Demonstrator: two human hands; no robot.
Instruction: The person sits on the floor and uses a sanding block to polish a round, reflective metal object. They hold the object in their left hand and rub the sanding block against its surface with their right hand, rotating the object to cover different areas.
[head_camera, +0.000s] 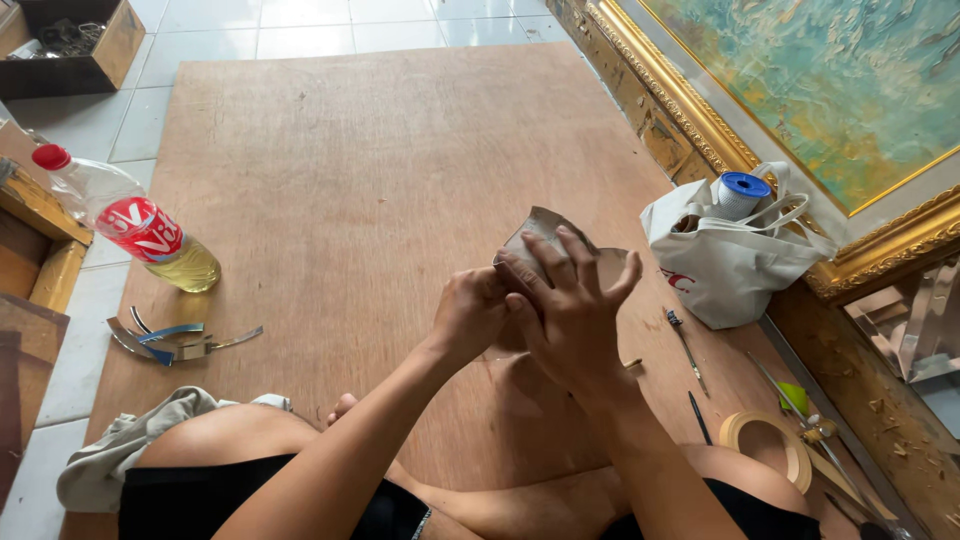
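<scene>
Hands together over the plywood board (330, 180) on the floor, working a small sheet of grey paper (545, 228), seemingly sandpaper, held up above the lap. Left hand (468, 315) closed, gripping the sheet's lower edge from beneath; right hand (570, 310) laid over it, fingers (560, 262) spread across the face, pressing. Apparently mid-fold or mid-tear; a firm pinch along the crease likely needed next.
</scene>
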